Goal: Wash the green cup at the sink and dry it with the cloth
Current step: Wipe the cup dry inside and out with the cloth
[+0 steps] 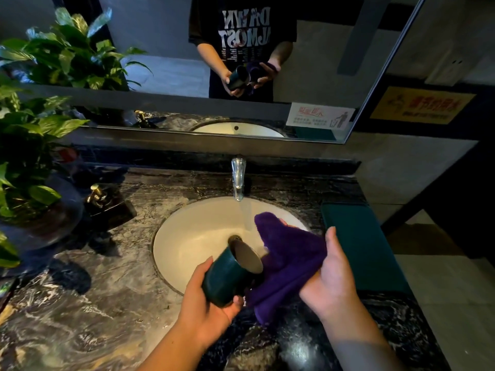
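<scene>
Cup (227, 277) in left hand (206, 311), cloth (286, 261) beside

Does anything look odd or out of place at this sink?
One thing: a pale streak below the tap suggests water is running into the sink while the left hand holds the green cup next to the purple cloth in the right hand. Nothing looks spilled or broken.
</scene>
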Demonstrator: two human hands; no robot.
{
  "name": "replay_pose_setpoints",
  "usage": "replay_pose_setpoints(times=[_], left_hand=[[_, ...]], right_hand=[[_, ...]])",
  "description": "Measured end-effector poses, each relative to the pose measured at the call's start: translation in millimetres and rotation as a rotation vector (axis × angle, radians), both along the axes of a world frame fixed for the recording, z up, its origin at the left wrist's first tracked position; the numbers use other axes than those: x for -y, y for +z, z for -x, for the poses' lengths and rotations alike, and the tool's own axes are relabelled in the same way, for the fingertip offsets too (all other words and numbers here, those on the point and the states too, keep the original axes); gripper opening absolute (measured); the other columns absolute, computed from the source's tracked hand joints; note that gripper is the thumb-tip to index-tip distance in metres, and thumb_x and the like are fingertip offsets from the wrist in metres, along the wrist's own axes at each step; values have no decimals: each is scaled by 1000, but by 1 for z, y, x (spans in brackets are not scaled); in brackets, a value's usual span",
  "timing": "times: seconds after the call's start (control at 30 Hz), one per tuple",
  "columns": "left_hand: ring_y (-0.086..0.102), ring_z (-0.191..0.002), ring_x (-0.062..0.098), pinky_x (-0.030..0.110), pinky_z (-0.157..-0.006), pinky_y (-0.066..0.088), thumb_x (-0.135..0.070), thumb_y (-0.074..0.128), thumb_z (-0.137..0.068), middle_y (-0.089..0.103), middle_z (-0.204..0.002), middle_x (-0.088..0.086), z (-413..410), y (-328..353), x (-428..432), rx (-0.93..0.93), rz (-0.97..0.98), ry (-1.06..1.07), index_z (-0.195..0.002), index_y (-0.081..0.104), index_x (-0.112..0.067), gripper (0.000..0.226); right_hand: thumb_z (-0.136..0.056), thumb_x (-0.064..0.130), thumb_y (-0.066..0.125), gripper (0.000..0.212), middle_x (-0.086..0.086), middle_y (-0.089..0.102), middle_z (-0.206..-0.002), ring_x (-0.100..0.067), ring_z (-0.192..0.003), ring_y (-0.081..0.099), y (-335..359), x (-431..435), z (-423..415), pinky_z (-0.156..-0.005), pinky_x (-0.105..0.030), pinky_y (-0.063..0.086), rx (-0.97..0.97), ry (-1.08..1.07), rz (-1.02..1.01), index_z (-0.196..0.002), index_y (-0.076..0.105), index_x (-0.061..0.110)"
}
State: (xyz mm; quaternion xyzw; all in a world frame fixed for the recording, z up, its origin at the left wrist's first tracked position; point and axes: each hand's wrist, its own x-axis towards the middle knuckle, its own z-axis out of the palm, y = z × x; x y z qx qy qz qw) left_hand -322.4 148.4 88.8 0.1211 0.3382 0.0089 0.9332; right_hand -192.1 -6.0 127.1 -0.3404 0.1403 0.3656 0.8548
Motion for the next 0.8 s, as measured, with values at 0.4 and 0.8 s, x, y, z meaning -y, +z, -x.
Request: replay_pose_setpoints(times=[0.4,0.8], left_hand=[[68,-80,35,33,-42,52,-37,72,-76,71,-97,23,-9,-15,0,51,-8,-26,-86,81,-7,33],[71,-87,37,26,-40,47,-38,67,-74,66,-118,25,-12,-7,-7,35,-43,3,-119,68,-18,49]], right_hand=[[-92,42,62,64,-32,63,-135,-49,-119,66,-35,7,24,-93,-62,56,-69,-43,-135,-134,62,-5],[-78,28,61,54,-26,71,-126,-44,-107,72,-60,50,10,-95,-58,54,-176,-218,-108,-124,73,2]])
